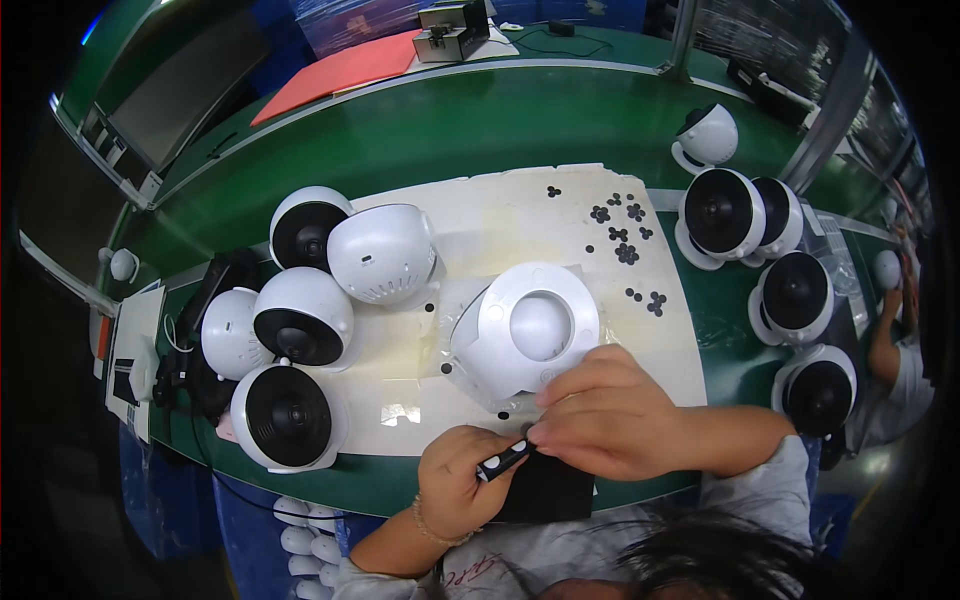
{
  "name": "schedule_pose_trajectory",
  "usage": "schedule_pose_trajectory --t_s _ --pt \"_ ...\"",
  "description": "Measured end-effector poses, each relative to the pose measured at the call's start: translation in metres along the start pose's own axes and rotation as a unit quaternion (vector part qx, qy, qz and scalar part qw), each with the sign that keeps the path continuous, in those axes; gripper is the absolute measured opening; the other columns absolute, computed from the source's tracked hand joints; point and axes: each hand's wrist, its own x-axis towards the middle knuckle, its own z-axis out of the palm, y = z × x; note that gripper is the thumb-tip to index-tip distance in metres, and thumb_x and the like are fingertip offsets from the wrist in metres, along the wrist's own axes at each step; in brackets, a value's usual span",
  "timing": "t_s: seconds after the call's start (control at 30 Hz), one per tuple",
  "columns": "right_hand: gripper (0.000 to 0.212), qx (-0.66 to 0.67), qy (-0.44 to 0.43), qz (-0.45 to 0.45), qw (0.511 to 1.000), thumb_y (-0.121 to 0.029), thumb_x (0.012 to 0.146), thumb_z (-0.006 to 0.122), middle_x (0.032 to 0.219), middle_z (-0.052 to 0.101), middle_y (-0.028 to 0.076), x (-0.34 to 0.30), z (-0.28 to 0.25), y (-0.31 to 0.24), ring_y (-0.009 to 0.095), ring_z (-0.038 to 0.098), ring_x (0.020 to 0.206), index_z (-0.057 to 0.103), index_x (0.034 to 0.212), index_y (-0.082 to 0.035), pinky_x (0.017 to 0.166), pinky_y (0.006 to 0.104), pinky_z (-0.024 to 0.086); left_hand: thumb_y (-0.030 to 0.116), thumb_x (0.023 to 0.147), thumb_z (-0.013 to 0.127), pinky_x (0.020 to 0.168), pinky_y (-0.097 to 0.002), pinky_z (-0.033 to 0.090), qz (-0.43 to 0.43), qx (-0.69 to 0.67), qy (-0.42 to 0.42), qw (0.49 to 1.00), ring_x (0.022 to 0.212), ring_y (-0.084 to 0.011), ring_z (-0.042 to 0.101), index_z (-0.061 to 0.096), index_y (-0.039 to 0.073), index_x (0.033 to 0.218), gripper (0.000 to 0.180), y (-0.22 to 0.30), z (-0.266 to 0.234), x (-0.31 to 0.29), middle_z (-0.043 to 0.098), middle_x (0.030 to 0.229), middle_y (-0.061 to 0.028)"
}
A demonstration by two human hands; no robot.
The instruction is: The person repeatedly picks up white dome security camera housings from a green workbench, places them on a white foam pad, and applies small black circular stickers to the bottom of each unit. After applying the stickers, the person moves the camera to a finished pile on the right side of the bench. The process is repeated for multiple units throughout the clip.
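My left hand (460, 482) is closed round a narrow black strip (503, 461) with white round spots along it. At the strip's upper end the fingertips of my right hand (615, 420) pinch together; whether they also grip a small black pad there is hidden. Just beyond my hands a white dome-shaped camera (470, 350) lies on a clear plastic bag, its ring-shaped base (497, 318) facing up. Under my hands, at the table's near edge, is a black sheet (550, 490). Several black round pads (627, 254) lie in clusters on the cream board (520, 215).
Several white cameras with black fronts (289, 417) crowd the left side. More cameras (722, 212) stand along the right. Beyond a metal rail lie a red sheet (340, 75) and a metal box (452, 32). Another person's arm (884, 340) shows at far right.
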Motion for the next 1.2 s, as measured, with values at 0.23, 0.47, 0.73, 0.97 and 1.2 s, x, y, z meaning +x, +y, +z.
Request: schedule_pose_trajectory --t_s 0.23,0.47,0.73,0.97,1.2 --pt "0.036 0.032 0.018 -0.094 0.995 -0.007 0.071 0.061 0.097 0.056 0.003 -0.004 0.008 -0.004 0.018 0.054 0.086 0.059 0.106 -0.011 0.068 0.0295 0.040 -0.001 0.063 0.060 0.058 -0.0321 0.045 0.014 0.030 -0.054 0.998 0.062 -0.0267 0.057 0.058 -0.001 0.084 0.021 -0.003 -0.006 -0.002 0.059 0.073 -0.0133" --pt "0.035 0.090 0.018 -0.177 0.980 -0.005 0.073 0.058 0.100 0.053 0.006 -0.003 0.015 -0.010 0.020 0.055 0.077 0.057 0.107 -0.007 0.065 0.0312 0.042 0.001 0.057 0.058 0.057 -0.0338 0.044 0.001 0.028 -0.059 0.998 0.063 -0.0269 0.056 0.059 0.002 0.086 0.029 -0.006 -0.004 -0.002 0.059 0.071 -0.0094" --pt "0.039 0.209 -0.110 -0.006 0.972 -0.006 0.073 0.059 0.100 0.051 0.009 0.015 0.003 -0.006 0.020 0.053 0.071 0.055 0.112 -0.010 0.062 0.0281 0.044 0.001 0.057 0.057 0.057 -0.0336 0.043 0.019 0.028 -0.053 0.998 0.063 -0.0269 0.054 0.059 0.002 0.085 0.028 -0.008 -0.004 -0.002 0.058 0.072 -0.0102" --pt "0.049 0.096 -0.038 -0.214 0.971 -0.001 0.068 0.063 0.107 0.046 0.010 0.019 0.016 0.003 0.021 0.054 0.074 0.053 0.114 -0.014 0.061 0.0289 0.047 0.006 0.059 0.058 0.060 -0.0329 0.042 0.007 0.050 -0.052 0.997 0.069 -0.0259 0.052 0.061 0.003 0.087 0.028 -0.013 -0.007 0.000 0.058 0.079 -0.0098" --pt "0.048 0.116 -0.060 -0.195 0.972 -0.006 0.073 0.057 0.104 0.047 0.011 0.025 0.008 0.007 0.023 0.052 0.082 0.048 0.119 -0.011 0.073 0.0338 0.045 0.010 0.061 0.060 0.082 -0.0375 0.036 0.033 0.168 0.059 0.983 0.104 -0.0325 0.046 0.063 0.007 0.086 0.026 -0.006 -0.001 0.005 0.051 0.117 -0.0121"
